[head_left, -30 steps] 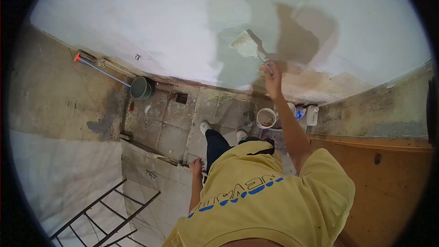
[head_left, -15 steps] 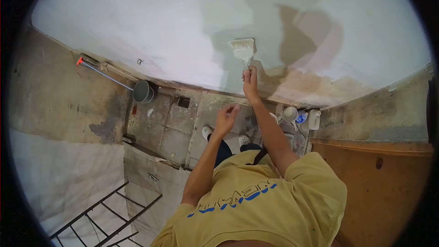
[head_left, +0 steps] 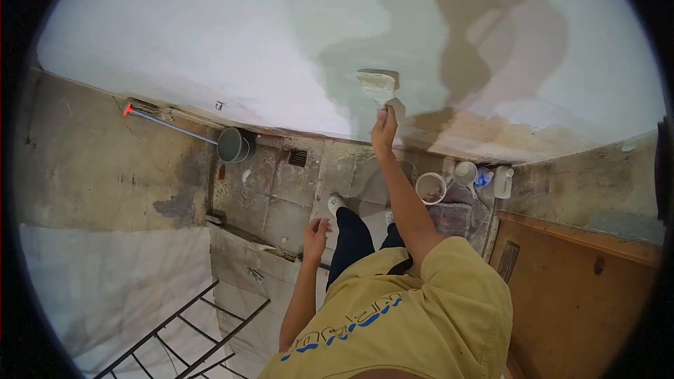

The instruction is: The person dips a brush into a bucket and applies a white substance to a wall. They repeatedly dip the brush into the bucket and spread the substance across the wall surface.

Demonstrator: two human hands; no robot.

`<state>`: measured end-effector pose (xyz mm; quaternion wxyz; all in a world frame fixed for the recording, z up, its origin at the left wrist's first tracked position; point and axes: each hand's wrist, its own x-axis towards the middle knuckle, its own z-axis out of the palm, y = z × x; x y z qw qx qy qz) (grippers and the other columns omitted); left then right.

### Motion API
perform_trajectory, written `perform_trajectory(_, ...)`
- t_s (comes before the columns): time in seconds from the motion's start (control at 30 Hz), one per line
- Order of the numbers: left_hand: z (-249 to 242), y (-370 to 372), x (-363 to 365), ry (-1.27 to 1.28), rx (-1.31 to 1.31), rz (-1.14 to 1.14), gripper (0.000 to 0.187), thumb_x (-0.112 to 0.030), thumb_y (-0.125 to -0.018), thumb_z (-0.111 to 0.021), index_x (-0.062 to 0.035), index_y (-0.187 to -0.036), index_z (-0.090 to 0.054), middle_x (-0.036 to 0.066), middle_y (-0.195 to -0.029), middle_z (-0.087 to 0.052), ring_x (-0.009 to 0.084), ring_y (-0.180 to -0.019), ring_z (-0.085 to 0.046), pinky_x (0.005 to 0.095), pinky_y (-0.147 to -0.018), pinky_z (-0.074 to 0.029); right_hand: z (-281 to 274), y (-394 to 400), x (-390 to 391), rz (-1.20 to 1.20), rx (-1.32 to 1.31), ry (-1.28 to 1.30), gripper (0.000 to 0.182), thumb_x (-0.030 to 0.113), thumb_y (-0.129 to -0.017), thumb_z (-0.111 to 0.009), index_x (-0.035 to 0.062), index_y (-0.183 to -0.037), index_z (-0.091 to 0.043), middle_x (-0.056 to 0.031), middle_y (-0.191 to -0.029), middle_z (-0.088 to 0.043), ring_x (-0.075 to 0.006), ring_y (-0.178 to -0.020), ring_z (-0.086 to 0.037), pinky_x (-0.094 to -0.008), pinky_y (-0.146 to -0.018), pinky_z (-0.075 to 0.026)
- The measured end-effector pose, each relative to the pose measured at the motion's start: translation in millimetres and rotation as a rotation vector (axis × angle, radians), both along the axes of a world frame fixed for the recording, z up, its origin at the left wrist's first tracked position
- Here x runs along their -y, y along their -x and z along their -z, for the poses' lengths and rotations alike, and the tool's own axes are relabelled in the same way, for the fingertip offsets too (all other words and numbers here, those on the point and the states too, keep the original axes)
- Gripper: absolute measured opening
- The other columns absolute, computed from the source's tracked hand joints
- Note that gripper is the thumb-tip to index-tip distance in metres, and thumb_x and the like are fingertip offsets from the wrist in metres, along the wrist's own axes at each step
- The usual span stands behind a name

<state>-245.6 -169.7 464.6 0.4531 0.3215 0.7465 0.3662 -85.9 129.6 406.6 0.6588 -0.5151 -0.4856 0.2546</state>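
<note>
My right hand [head_left: 384, 129] is wrapped round the handle of a wide paintbrush [head_left: 378, 84]. The brush's pale bristles point up against the white wall [head_left: 232, 42], just above its stained, peeling lower strip. My left hand [head_left: 316, 237] hangs low beside my left leg, over the floor. Its fingers are loosely bent and somewhat apart, with nothing in them. Close to my right forearm, on the floor, stands a white bucket [head_left: 430, 188] with some pale material inside.
A grey bucket [head_left: 235, 145] stands by the wall, near a long-handled tool [head_left: 172, 125] with an orange end. A floor drain [head_left: 298, 158] lies between. At right are a white pot [head_left: 465, 173], a plastic jug [head_left: 503, 182] and a wooden panel [head_left: 562, 295]; lower left, a metal ladder-like frame [head_left: 189, 330].
My left hand has dropped down and left, towards my leg. The brush in my right hand sits slightly lower in view. The white bucket shows more fully beside my right arm.
</note>
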Motion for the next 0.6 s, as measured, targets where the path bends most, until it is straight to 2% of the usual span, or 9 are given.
perform_trajectory(0.03,-2,5,6,0.018,-0.003,-0.052,0.029,-0.027,-0.093,-0.056,0.0009,-0.094,-0.065,0.003,-0.077,-0.064,0.0100,-0.070,-0.060,0.0235,-0.058,-0.044,2,0,-2,0.002,-0.004,0.006,0.029,0.025,-0.100,-0.042,-0.0023,-0.105,-0.051,-0.0153,-0.081,-0.054,-0.0270,-0.071,-0.052,-0.0354,-0.065,-0.044)
perform_trajectory(0.1,-4,13,16,0.038,-0.009,-0.101,0.030,-0.028,-0.093,-0.055,0.0004,-0.093,-0.065,0.003,-0.077,-0.064,0.0100,-0.070,-0.060,0.0234,-0.058,-0.044,6,-2,-7,0.034,-0.067,-0.025,0.030,0.025,-0.100,-0.038,-0.0028,-0.101,-0.051,-0.0102,-0.071,-0.049,-0.0193,-0.065,-0.046,-0.0311,-0.060,-0.041)
perform_trajectory(0.17,-2,19,25,0.108,0.018,-0.206,0.029,-0.028,-0.094,-0.055,-0.0006,-0.092,-0.064,0.003,-0.079,-0.064,0.0103,-0.070,-0.061,0.0238,-0.058,-0.044,11,-3,-11,0.050,-0.037,-0.028,0.031,0.026,-0.100,-0.037,-0.0028,-0.100,-0.050,-0.0099,-0.071,-0.049,-0.0192,-0.064,-0.045,-0.0311,-0.060,-0.040)
perform_trajectory(0.33,2,28,29,0.153,0.029,-0.240,0.028,-0.027,-0.094,-0.054,-0.0016,-0.093,-0.064,0.003,-0.080,-0.065,0.0104,-0.070,-0.061,0.0239,-0.058,-0.044,16,4,-17,0.058,-0.040,0.018,0.033,0.027,-0.101,-0.037,-0.0024,-0.097,-0.050,-0.0090,-0.068,-0.047,-0.0190,-0.063,-0.046,-0.0316,-0.059,-0.040)
perform_trajectory(0.4,1,27,25,0.156,0.027,-0.248,0.027,-0.027,-0.095,-0.054,-0.0019,-0.094,-0.064,0.003,-0.080,-0.065,0.0104,-0.071,-0.061,0.0238,-0.058,-0.044,18,2,-20,0.001,-0.034,0.121,0.031,0.022,-0.098,-0.041,-0.0062,-0.104,-0.052,-0.0227,-0.078,-0.058,-0.0382,-0.071,-0.057,-0.0407,-0.063,-0.044)
perform_trajectory(0.5,-1,24,15,0.131,0.058,-0.252,0.028,-0.028,-0.094,-0.054,-0.0020,-0.094,-0.064,0.003,-0.080,-0.065,0.0104,-0.071,-0.061,0.0237,-0.059,-0.044,15,2,-21,-0.055,-0.041,0.171,0.028,0.018,-0.097,-0.042,-0.0074,-0.101,-0.053,-0.0247,-0.075,-0.057,-0.0424,-0.070,-0.056,-0.0428,-0.062,-0.044)
perform_trajectory(0.53,-2,22,12,0.121,0.057,-0.244,0.028,-0.029,-0.094,-0.054,-0.0022,-0.095,-0.064,0.003,-0.081,-0.065,0.0105,-0.071,-0.061,0.0237,-0.059,-0.044,13,2,-20,-0.055,-0.039,0.171,0.028,0.018,-0.097,-0.042,-0.0074,-0.101,-0.053,-0.0247,-0.075,-0.057,-0.0424,-0.070,-0.056,-0.0428,-0.062,-0.044)
perform_trajectory(0.6,-1,18,8,0.111,0.060,-0.236,0.029,-0.029,-0.094,-0.054,-0.0024,-0.095,-0.064,0.003,-0.081,-0.065,0.0106,-0.071,-0.061,0.0238,-0.059,-0.044,7,0,-13,-0.048,0.095,0.138,0.030,0.021,-0.099,-0.040,-0.0071,-0.096,-0.051,-0.0144,-0.061,-0.050,-0.0298,-0.054,-0.052,-0.0377,-0.052,-0.040)
